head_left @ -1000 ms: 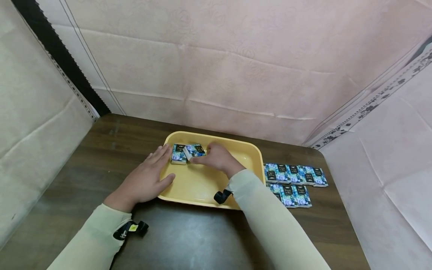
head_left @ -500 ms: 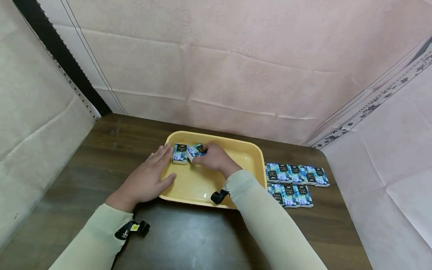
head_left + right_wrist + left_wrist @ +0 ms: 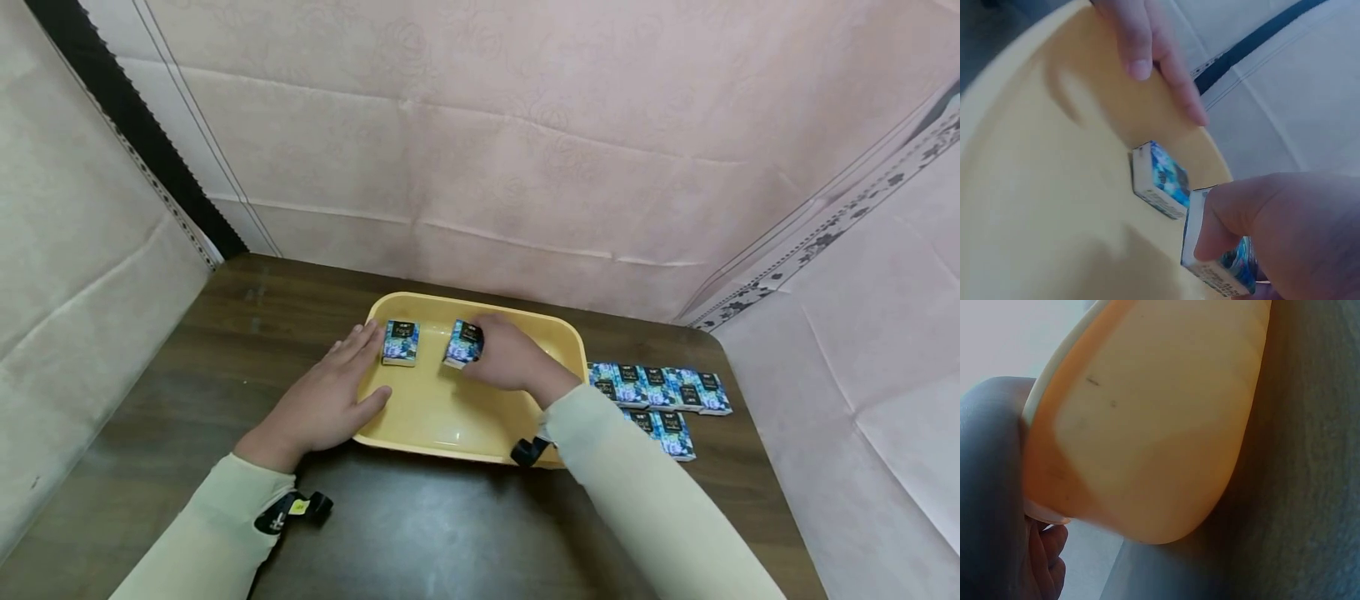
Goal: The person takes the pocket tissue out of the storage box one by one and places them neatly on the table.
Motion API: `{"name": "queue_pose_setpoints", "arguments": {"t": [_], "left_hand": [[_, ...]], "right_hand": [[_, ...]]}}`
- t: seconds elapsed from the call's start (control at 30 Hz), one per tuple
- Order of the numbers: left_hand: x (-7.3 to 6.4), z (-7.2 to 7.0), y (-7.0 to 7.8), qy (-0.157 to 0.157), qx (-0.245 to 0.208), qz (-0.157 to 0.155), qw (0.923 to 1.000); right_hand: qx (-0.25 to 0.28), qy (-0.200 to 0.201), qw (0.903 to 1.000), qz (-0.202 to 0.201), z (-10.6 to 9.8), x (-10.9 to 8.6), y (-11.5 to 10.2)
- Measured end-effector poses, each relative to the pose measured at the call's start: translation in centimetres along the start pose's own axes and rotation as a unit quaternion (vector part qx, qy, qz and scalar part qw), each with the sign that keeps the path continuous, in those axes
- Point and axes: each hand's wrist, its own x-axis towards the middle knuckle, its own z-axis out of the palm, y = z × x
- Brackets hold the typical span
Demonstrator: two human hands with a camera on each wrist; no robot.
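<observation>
In the head view, my right hand pinches a small blue floral box with a black label, over the middle of the yellow tray. The right wrist view shows the thumb along the pale side of this held box. A second matching box lies in the tray's left end, apart from the held one. My left hand rests against the tray's left rim with straight fingers and thumb spread. In the left wrist view, the tray's outer wall covers most of the picture.
Two rows of matching boxes lie on the dark wooden table right of the tray, partly behind my right sleeve. Pale cloth walls stand behind and on both sides of the table.
My right hand has moved right with the box, away from the box at the tray's left end. The held box has turned more upright in view. My left hand stays put.
</observation>
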Motion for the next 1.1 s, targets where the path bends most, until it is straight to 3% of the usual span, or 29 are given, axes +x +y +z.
{"name": "queue_pose_setpoints", "arguments": {"t": [0.23, 0.5, 0.93, 1.1], "left_hand": [[0.0, 0.1, 0.1, -0.004, -0.001, -0.002, 1.0], [0.0, 0.1, 0.0, -0.002, -0.007, 0.002, 1.0], [-0.1, 0.1, -0.2, -0.007, -0.006, -0.007, 0.9999], [-0.1, 0.1, -0.2, -0.008, -0.009, -0.005, 0.9999]], "right_hand": [[-0.016, 0.003, 0.9995, -0.027, -3.1, -4.6, 2.6], [-0.022, 0.021, 0.9995, -0.006, -5.7, -9.9, 6.7], [-0.034, 0.049, 0.9977, 0.032, -7.2, -16.6, 12.7], [-0.063, 0.069, 0.9945, 0.048, -7.6, -19.0, 16.2]]}}
